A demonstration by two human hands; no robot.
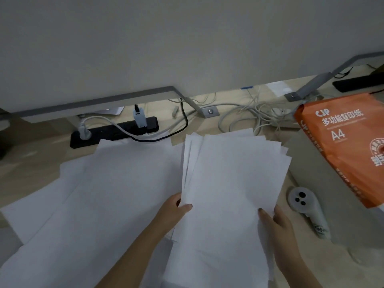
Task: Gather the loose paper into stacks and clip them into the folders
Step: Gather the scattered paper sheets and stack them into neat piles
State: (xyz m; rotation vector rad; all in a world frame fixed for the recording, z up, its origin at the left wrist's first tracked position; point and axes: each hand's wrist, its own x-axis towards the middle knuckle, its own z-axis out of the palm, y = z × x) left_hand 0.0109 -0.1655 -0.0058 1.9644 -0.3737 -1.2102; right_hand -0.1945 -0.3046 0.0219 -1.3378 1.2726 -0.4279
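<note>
- White sheets fill the scene: a held bundle point(232, 175) is gripped at its near edge by both hands, and it fans out unevenly at its far end.
- Left hand point(176, 210) pinches the bundle's near-left corner, thumb on top; right hand point(276, 223) clamps the near-right corner the same way. The hands sit apart, one at each corner.
- Long axis of the bundle runs away from the person, toward the power strip point(116, 132) and the tangle of cables point(249, 115).
- Loose paper point(93, 194) lies spread on the surface to the left of the bundle and under it, overlapping at several angles; the left hand is the nearer one to it.
- Orange A4 ream pack point(345, 146) stands just right of the bundle, with a white handheld device point(307, 210) near the right hand.
- No folder or clip is visible, so clipping looks some way off.
- Judging by the splayed far edges, squaring the bundle comes next, likely by tapping an edge on the surface, before more sheets from the left are added.
</note>
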